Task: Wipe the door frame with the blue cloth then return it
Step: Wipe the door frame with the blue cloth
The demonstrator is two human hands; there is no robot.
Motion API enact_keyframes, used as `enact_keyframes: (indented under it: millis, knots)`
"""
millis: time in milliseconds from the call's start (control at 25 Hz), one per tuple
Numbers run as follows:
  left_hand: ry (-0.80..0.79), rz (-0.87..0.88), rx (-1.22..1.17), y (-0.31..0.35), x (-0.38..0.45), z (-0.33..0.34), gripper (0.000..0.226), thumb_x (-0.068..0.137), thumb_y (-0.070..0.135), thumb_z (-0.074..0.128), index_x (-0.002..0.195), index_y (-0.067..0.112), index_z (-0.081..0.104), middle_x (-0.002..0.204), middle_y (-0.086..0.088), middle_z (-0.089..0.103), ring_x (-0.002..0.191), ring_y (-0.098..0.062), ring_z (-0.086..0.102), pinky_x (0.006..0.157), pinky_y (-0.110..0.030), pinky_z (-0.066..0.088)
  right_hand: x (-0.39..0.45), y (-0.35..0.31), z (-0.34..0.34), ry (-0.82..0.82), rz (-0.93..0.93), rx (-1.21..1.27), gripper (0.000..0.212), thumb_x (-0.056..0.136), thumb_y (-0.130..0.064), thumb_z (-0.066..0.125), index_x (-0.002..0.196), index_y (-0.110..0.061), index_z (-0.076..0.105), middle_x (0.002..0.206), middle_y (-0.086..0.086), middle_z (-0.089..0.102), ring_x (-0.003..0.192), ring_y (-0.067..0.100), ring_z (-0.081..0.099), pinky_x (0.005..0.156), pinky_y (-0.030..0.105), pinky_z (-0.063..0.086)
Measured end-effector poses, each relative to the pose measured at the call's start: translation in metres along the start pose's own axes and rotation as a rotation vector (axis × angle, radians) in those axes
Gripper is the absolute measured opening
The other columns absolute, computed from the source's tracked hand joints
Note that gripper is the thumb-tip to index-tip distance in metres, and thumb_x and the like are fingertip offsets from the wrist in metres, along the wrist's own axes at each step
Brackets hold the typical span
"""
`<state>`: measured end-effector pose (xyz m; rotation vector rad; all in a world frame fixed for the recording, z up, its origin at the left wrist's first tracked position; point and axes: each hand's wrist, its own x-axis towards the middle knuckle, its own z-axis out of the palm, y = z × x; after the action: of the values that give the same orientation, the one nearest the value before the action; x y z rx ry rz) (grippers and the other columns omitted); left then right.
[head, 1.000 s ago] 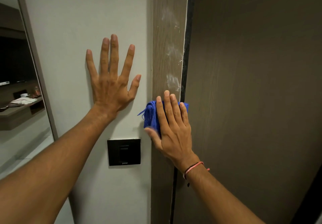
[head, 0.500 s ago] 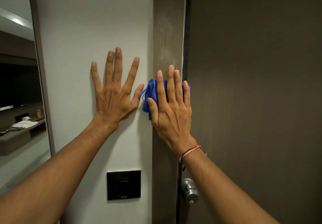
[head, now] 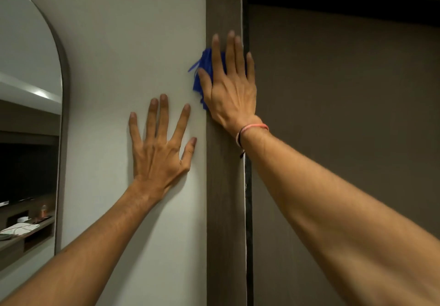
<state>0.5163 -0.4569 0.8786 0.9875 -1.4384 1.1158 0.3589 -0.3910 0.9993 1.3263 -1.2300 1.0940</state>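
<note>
Presently the right hand (head: pixel 229 91) presses the blue cloth (head: pixel 202 72) against the door frame (head: pixel 223 198), fingers (head: pixel 230 50) straight; the frame runs upright above them; left hand (head: pixel 159 148) rests spread on the wall (head: pixel 133 43).

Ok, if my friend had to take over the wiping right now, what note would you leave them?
Left hand: flat on the white wall, fingers spread, holding nothing.
Right hand: straight fingers press the blue cloth against the door frame, high up.
Done: wiping is under way; no marks show on the strip below the hand.
Left: wipe the stretch above the fingers, then return the cloth. Its place is not in view.
</note>
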Motion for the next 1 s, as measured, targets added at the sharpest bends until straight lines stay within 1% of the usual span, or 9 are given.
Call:
enact_keyframes:
  millis: [120,200,320,440,520,600,720,840,1000]
  knots:
    - [0.003,0.003,0.007,-0.001,0.0,0.001,0.074,0.102,0.061,0.026,0.167,0.028,0.015,0.175,-0.018,0.007,0.162,-0.034,0.007,0.126,-0.069,0.012,0.034,0.002,-0.007,-0.017,0.008,-0.003,0.07,0.109,-0.053,0.023,0.163,-0.015,0.0,0.171,0.015,-0.007,0.16,0.03,-0.006,0.131,0.047,0.001]
    - [0.002,0.006,0.004,-0.001,0.001,0.001,0.074,0.102,0.061,0.026,0.167,0.028,0.015,0.175,-0.018,0.008,0.162,-0.034,0.007,0.126,-0.069,0.012,0.02,0.002,-0.005,0.005,0.008,0.007,0.069,0.109,-0.052,0.023,0.164,-0.015,0.003,0.171,0.016,-0.004,0.16,0.029,-0.004,0.132,0.047,0.002]
    - [-0.002,0.005,-0.003,0.0,-0.001,0.001,0.075,0.102,0.062,0.024,0.167,0.027,0.013,0.175,-0.018,0.007,0.163,-0.034,0.006,0.127,-0.068,0.01,-0.056,-0.002,0.006,0.052,-0.005,0.016,0.067,0.108,-0.049,0.027,0.164,-0.015,0.011,0.171,0.016,0.004,0.16,0.027,0.003,0.132,0.046,0.009]
    - [-0.028,0.006,-0.007,0.0,-0.001,0.0,0.077,0.1,0.064,0.018,0.168,0.028,0.009,0.175,-0.018,0.004,0.163,-0.035,0.004,0.127,-0.068,0.008,-0.139,-0.01,0.014,0.038,0.004,0.017,0.065,0.108,-0.047,0.031,0.163,-0.016,0.016,0.172,0.013,0.009,0.16,0.025,0.006,0.131,0.047,0.014]
    - [-0.025,0.007,-0.005,0.001,-0.002,0.001,0.077,0.1,0.065,0.018,0.168,0.028,0.007,0.175,-0.018,0.003,0.163,-0.035,0.003,0.127,-0.068,0.008,-0.154,-0.01,0.017,0.02,0.012,0.006,0.065,0.108,-0.047,0.031,0.163,-0.017,0.017,0.171,0.013,0.01,0.16,0.025,0.007,0.131,0.047,0.015]
    - [-0.017,0.005,-0.011,0.0,-0.002,0.002,0.076,0.102,0.064,0.02,0.168,0.028,0.008,0.175,-0.018,0.004,0.163,-0.034,0.004,0.127,-0.068,0.008,-0.131,-0.007,0.014,0.019,-0.01,-0.01,0.065,0.108,-0.047,0.03,0.163,-0.017,0.017,0.171,0.013,0.01,0.16,0.025,0.008,0.131,0.046,0.014]
    - [0.005,-0.001,-0.01,-0.001,-0.004,0.004,0.074,0.103,0.062,0.023,0.167,0.029,0.009,0.175,-0.018,0.005,0.163,-0.034,0.005,0.127,-0.068,0.009,-0.048,0.0,0.007,0.028,-0.041,-0.009,0.067,0.107,-0.05,0.027,0.163,-0.016,0.012,0.171,0.016,0.006,0.16,0.027,0.005,0.132,0.045,0.007]
    - [0.004,0.002,-0.013,0.0,-0.003,0.001,0.073,0.103,0.063,0.02,0.167,0.03,0.009,0.175,-0.018,0.006,0.163,-0.034,0.006,0.127,-0.068,0.01,0.023,0.008,-0.005,0.019,-0.044,-0.045,0.069,0.107,-0.054,0.021,0.163,-0.016,0.008,0.172,0.016,0.003,0.16,0.028,0.002,0.13,0.042,0.001]
    - [-0.007,0.0,-0.017,-0.001,-0.008,0.001,0.073,0.103,0.063,0.021,0.167,0.03,0.008,0.175,-0.018,0.006,0.163,-0.034,0.006,0.128,-0.067,0.009,0.006,0.007,0.002,0.055,-0.02,-0.049,0.069,0.106,-0.055,0.02,0.163,-0.018,0.012,0.171,0.015,0.008,0.16,0.028,0.006,0.131,0.043,0.005]
